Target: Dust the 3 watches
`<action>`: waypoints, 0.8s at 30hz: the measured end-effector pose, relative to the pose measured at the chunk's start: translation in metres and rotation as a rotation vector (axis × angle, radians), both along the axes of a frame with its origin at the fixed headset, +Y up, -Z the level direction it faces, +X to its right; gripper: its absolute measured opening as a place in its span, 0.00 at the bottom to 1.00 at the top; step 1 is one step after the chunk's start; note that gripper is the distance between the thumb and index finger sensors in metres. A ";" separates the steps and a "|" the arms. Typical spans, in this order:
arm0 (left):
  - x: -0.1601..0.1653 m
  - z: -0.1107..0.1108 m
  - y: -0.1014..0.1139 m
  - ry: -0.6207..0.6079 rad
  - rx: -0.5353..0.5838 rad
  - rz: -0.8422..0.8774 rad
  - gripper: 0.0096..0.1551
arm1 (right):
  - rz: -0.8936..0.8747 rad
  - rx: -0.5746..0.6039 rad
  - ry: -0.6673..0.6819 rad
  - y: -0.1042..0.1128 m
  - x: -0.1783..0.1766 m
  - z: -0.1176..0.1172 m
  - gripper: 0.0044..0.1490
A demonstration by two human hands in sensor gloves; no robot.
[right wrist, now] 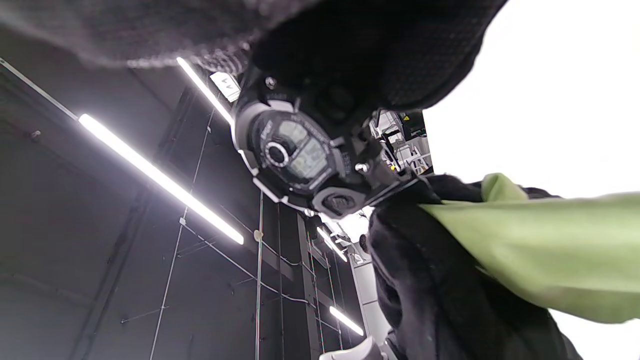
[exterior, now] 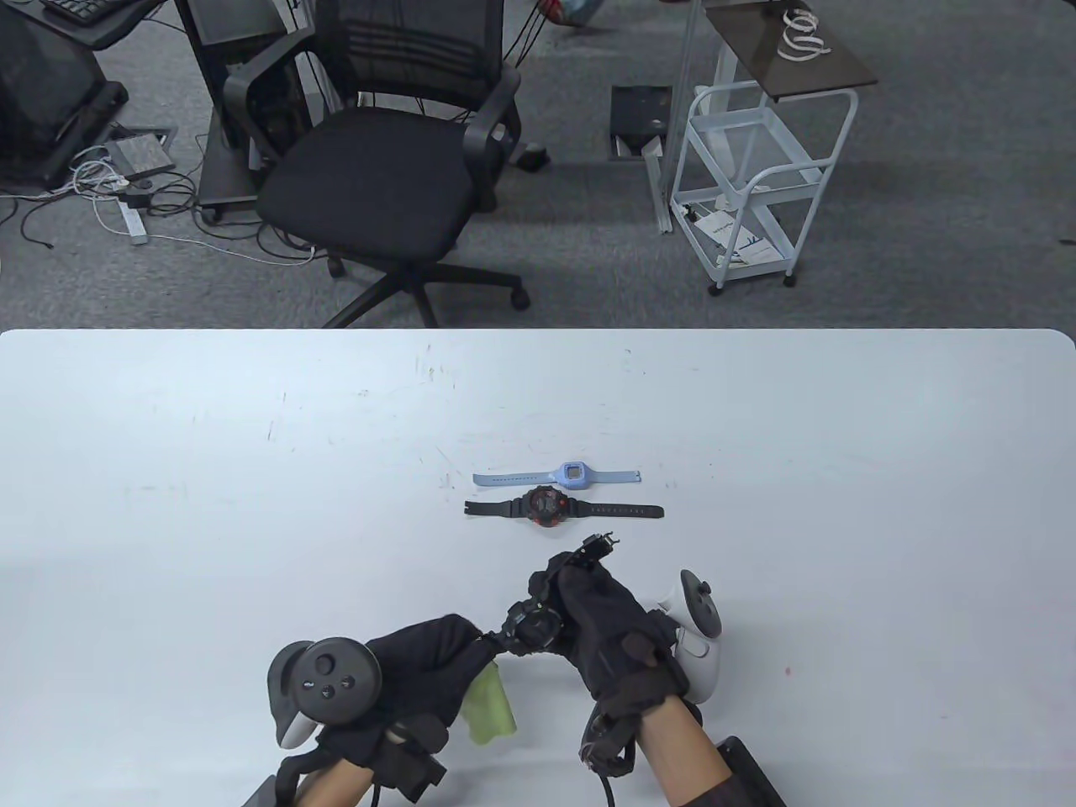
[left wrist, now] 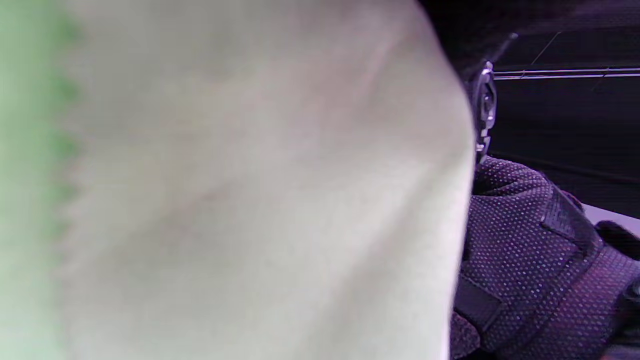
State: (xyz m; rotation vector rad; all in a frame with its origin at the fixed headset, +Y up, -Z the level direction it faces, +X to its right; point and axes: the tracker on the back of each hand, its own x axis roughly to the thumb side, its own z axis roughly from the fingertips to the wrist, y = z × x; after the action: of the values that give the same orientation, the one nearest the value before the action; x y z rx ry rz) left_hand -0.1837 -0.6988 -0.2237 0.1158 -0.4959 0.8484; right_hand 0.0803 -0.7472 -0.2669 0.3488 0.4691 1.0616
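Note:
A light blue watch (exterior: pixel 570 476) lies flat in the middle of the white table (exterior: pixel 210 471), with a black and red watch (exterior: pixel 546 508) just in front of it. Above the table's near side my right hand (exterior: pixel 609 626) grips a black digital watch (exterior: pixel 531 629) (right wrist: pixel 295 155) by its case and strap. My left hand (exterior: pixel 420 664) holds a green cloth (exterior: pixel 489 706) (right wrist: pixel 540 250) and pinches it against the watch's left strap end. The cloth (left wrist: pixel 240 190) fills most of the left wrist view, blurred.
Beyond the table's far edge stand a black office chair (exterior: pixel 378 168) and a white wire trolley (exterior: pixel 748 193) on grey carpet. Cables lie on the floor at the far left.

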 end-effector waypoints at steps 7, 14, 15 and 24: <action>0.003 -0.003 -0.005 -0.058 -0.074 0.020 0.24 | -0.008 -0.003 -0.011 -0.001 0.002 -0.001 0.29; -0.003 -0.002 -0.002 0.009 -0.027 -0.011 0.24 | -0.015 0.003 -0.012 0.001 0.002 0.000 0.29; -0.003 -0.002 -0.003 0.000 -0.033 0.004 0.24 | -0.014 0.006 -0.015 0.002 0.003 0.000 0.29; -0.002 -0.004 -0.007 -0.010 -0.083 0.002 0.24 | -0.033 0.006 -0.039 0.003 0.009 -0.001 0.29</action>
State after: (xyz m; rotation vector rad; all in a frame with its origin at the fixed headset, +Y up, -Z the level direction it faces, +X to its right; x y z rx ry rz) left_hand -0.1861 -0.7058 -0.2273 0.0359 -0.4694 0.8710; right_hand 0.0898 -0.7445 -0.2684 0.3400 0.4242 1.0360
